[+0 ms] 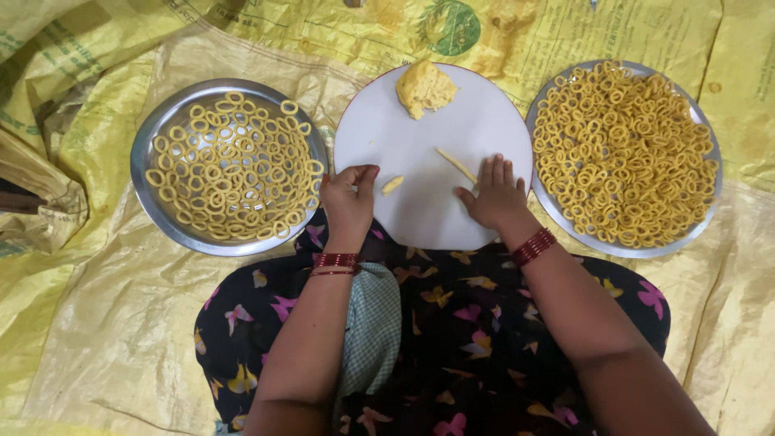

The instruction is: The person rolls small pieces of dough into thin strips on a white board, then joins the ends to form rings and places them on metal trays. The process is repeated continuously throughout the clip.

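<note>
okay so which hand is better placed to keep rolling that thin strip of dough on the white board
Right, probably. The right hand lies flat on the white board with its fingers at the thin dough strip. The left hand is curled at the board's edge, near a small dough piece, farther from the strip.

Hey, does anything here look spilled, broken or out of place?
Nothing stands out. Dough rings sit inside both steel plates, the dough lump lies on the white board, and the right hand presses a dough strip.
</note>
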